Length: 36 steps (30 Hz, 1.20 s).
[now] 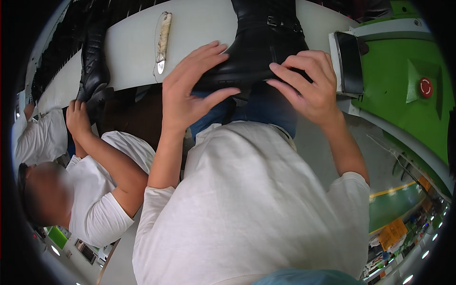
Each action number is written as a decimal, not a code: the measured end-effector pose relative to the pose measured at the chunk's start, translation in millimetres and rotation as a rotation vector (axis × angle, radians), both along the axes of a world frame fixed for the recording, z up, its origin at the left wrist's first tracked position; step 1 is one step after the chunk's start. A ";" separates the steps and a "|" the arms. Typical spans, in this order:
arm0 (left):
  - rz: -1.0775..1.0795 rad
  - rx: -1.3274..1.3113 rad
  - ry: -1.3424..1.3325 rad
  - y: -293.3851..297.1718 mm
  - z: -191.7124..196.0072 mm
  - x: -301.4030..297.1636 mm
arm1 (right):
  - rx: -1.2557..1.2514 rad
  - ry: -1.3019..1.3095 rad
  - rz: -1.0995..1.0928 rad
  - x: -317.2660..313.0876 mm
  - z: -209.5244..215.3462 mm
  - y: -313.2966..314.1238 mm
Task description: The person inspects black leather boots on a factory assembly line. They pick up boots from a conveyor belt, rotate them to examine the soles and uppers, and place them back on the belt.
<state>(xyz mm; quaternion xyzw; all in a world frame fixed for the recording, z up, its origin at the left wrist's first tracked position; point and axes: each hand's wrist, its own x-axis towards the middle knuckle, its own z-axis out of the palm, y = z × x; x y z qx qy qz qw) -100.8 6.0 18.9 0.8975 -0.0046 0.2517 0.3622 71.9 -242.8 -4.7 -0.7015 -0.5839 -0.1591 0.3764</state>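
A black leather boot (259,50) lies in front of me at the edge of the white work surface, with a buckled strap around its shaft. My left hand (192,85) is at the left side of its foot part, fingers stretched and the thumb well apart. Over the right side of the boot is my right hand (311,80), its fingers curved and a gap showing between thumb and forefinger. Neither hand shows anything in its grasp. Whether the fingertips touch the leather, I cannot tell.
A knife with a wrapped pale handle (164,38) lies on the white work surface (130,52). At right are a dark-screened phone-like device (349,61) and a green machine with a red button (425,88). On the left, a co-worker (109,171) handles another black boot (93,57).
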 end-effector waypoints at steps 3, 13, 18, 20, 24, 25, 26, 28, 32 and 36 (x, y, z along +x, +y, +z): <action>-0.060 0.065 0.034 -19.1 15.8 21.5 | 0.026 -0.009 0.048 1.6 -1.6 3.3; 0.002 0.190 0.005 -30.8 -2.1 43.1 | -0.114 0.235 0.155 19.7 15.2 20.0; -0.001 0.170 0.070 -31.0 2.3 42.2 | -0.149 0.340 0.206 30.2 13.0 20.0; -0.022 0.150 0.087 -27.6 3.1 43.7 | -0.173 0.369 0.218 33.3 12.2 20.4; -0.053 0.085 0.158 -21.3 5.9 45.7 | -0.155 0.163 -0.005 8.2 14.2 16.1; -0.062 0.082 0.150 -20.7 5.0 45.9 | -0.145 0.063 -0.064 -0.7 11.4 13.8; -0.073 0.078 0.143 -20.6 4.0 45.7 | -0.114 0.036 -0.089 -6.6 4.6 13.1; -0.044 0.111 0.148 -22.2 4.6 45.5 | -0.050 -0.019 -0.144 -16.9 -8.2 13.6; -0.030 0.122 0.142 -24.6 2.9 43.2 | -0.028 0.048 -0.131 -15.4 -5.5 20.2; -0.023 0.130 0.153 -24.2 6.4 43.2 | -0.089 0.139 0.015 -5.6 -0.7 21.5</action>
